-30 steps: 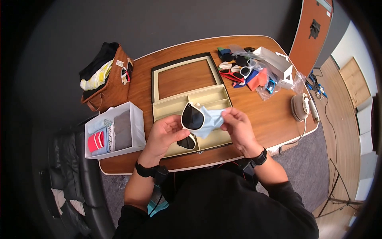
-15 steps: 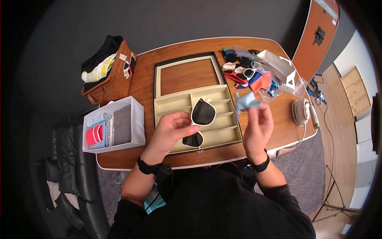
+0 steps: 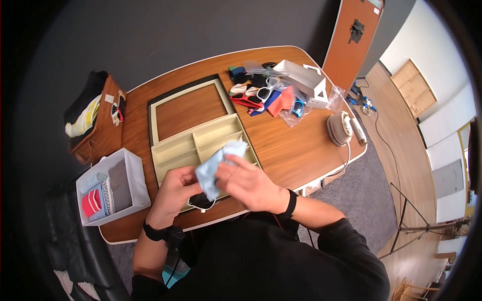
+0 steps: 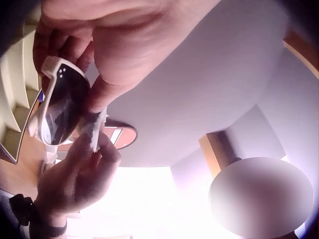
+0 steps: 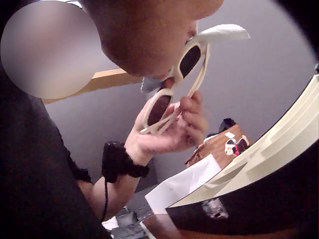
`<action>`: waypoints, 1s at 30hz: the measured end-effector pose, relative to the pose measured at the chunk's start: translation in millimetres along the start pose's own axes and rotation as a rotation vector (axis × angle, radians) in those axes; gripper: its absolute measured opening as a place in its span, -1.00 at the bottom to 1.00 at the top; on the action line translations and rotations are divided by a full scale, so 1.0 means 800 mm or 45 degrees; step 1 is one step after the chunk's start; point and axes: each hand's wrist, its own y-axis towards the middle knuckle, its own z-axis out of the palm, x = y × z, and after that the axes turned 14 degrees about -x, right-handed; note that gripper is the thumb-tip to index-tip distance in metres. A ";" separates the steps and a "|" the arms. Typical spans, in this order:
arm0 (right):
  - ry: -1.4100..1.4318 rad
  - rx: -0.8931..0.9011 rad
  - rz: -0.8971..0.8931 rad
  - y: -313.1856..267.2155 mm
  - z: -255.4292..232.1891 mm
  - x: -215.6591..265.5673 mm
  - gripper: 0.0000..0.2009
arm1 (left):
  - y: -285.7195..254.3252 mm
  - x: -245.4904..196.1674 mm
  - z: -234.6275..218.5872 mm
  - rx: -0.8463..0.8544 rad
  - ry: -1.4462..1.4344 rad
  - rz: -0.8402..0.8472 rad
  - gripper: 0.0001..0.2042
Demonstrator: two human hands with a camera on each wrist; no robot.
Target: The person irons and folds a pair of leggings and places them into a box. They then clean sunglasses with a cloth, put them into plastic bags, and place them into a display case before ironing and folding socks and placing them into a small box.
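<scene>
My left hand (image 3: 176,194) grips a pair of white-framed sunglasses (image 3: 202,201) with dark lenses near the bridge. In the left wrist view a lens (image 4: 70,102) faces the camera beside my thumb. A light blue cloth (image 3: 213,170) is pinched by my right hand (image 3: 251,185) and covers the upper part of the sunglasses in the head view. From the right wrist side, the cloth (image 5: 224,33) sticks out past one lens, and the temple arms (image 5: 199,77) are visible. Both hands are over the front of a cream-lined display case (image 3: 173,159) with its framed lid (image 3: 165,109) laid back.
To the right lie a pile of sunglasses and pouches (image 3: 261,93), a white box (image 3: 301,78) and a beige corded appliance (image 3: 340,128). A white bin (image 3: 135,175) of folded cloths and a brown basket (image 3: 105,120) of clothes stand left.
My right hand has brought the cloth leftward from beside the case back onto the sunglasses. The left hand keeps its grip on them. The head view has shifted, so the table appears farther left.
</scene>
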 end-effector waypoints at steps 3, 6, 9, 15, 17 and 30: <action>-0.012 -0.066 0.138 -0.006 -0.007 -0.014 -0.84 | 0.000 0.002 -0.007 0.021 0.054 -0.055 -0.80; -0.148 -0.132 0.276 -0.026 -0.029 -0.042 -0.85 | -0.005 -0.003 -0.014 0.038 0.018 -0.098 -0.78; -0.379 -0.375 0.808 -0.047 -0.055 -0.092 -0.90 | -0.011 0.001 -0.024 -0.024 -0.060 -0.061 -0.75; -0.391 -0.301 1.105 -0.092 -0.077 -0.198 -0.85 | -0.023 0.010 -0.028 -0.079 0.009 -0.075 -0.72; -0.459 0.221 1.128 -0.105 -0.081 -0.222 -0.82 | -0.030 0.010 -0.025 -0.091 0.033 -0.080 -0.71; -1.177 0.426 0.482 -0.038 -0.089 -0.361 -0.89 | -0.055 0.013 -0.023 -0.080 -0.006 -0.096 -0.73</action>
